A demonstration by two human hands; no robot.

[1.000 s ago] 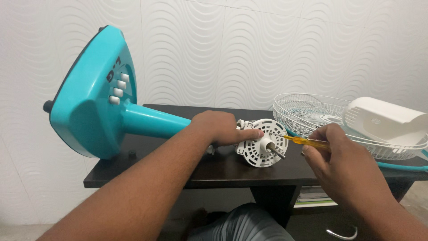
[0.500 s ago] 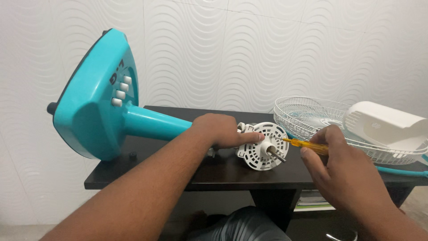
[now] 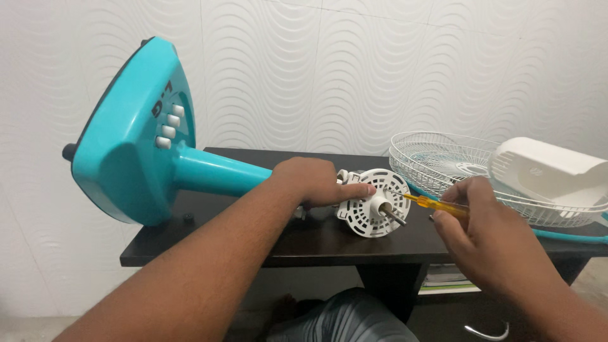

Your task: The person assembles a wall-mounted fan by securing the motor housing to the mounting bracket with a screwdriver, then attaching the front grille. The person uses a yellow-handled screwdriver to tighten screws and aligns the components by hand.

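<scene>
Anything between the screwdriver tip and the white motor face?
Nothing visible. The right hand holds the yellow screwdriver, and its tip already sits at the white motor housing, just right of the metal shaft. The left hand grips the housing from the other side, clear of the tip.

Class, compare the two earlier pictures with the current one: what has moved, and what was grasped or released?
Almost nothing moved. The left hand keeps steadying the white motor housing, and the right hand keeps the yellow screwdriver at its face. Nothing was taken or let go. The teal fan base and wire grille stayed put.
</scene>
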